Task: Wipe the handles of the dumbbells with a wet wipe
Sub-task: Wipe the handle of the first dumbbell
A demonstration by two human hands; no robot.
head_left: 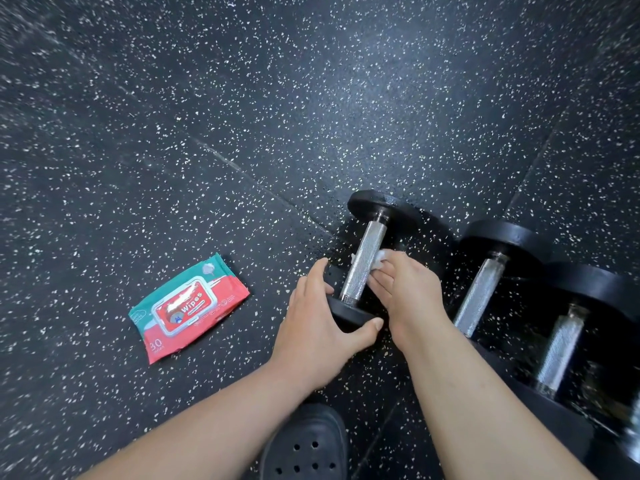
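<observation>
Three black dumbbells with knurled steel handles lie side by side on the floor. My left hand (320,317) grips the near black end of the leftmost dumbbell (367,252). My right hand (407,292) presses a white wet wipe (381,258) against the right side of that dumbbell's handle. The middle dumbbell (479,292) and the right dumbbell (561,351) lie untouched to the right. A red and green pack of wipes (188,306) lies flat on the floor to the left, its lid shut.
The floor is black rubber matting with white speckles (242,116), with seams running diagonally. My black perforated clog (308,445) stands at the bottom centre, just below my left forearm.
</observation>
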